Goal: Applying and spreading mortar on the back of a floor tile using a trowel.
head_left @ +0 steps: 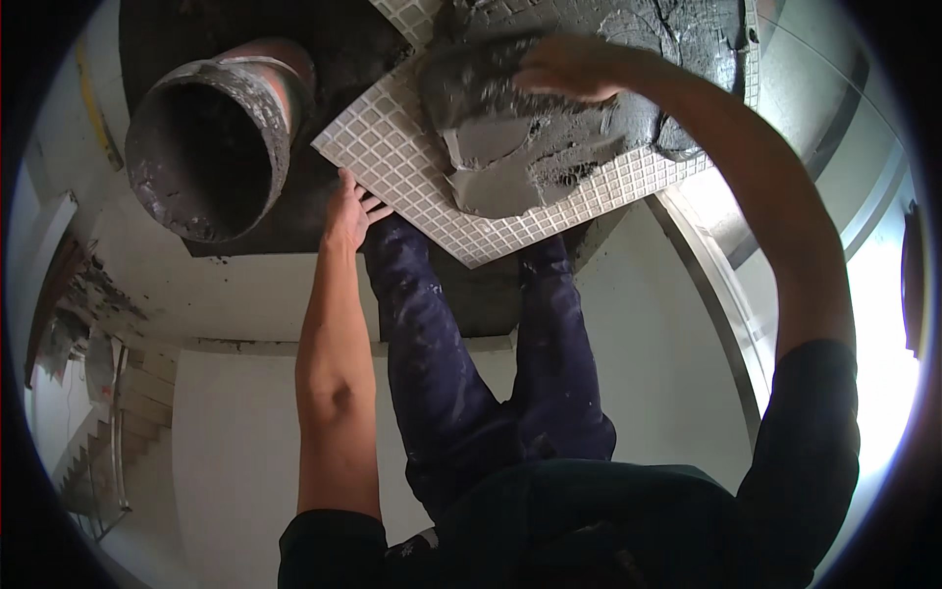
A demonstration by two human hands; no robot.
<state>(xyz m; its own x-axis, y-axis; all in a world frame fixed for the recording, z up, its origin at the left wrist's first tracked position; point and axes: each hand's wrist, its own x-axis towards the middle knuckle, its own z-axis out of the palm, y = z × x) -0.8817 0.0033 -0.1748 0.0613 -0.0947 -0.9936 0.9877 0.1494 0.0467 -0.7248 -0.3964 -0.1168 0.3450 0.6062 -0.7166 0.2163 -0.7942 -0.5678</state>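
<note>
So the biggest thing here is a pale tile (368,147), waffle-grid side facing up, one corner pointing back at the person and the top running out of view. It sits in front of the legs, more to the right than the left. Next size down is a dark sheet (157,44) at upper left, with the tile's left corner overlapping it from this angle. Then a big wet slab of grey mortar (500,147), smooth in some spots and lumpy in others, covering a lot of the tile but leaving bare grid along the near edges. Dark trousers (442,363) with pale smudges show just below. Left of the tile, over the sheet, is a crusty reddish bucket (270,123), its round mouth mostly facing us.

As for hands, the right hand (574,69) is over the mortar and pretty blurry; fingers look kinda curled, but I honestly can't tell what they're holding, if anything. Left hand (348,211) is at the tile's lower-left edge, fingers spread apart, tips right up by the edge.
</note>
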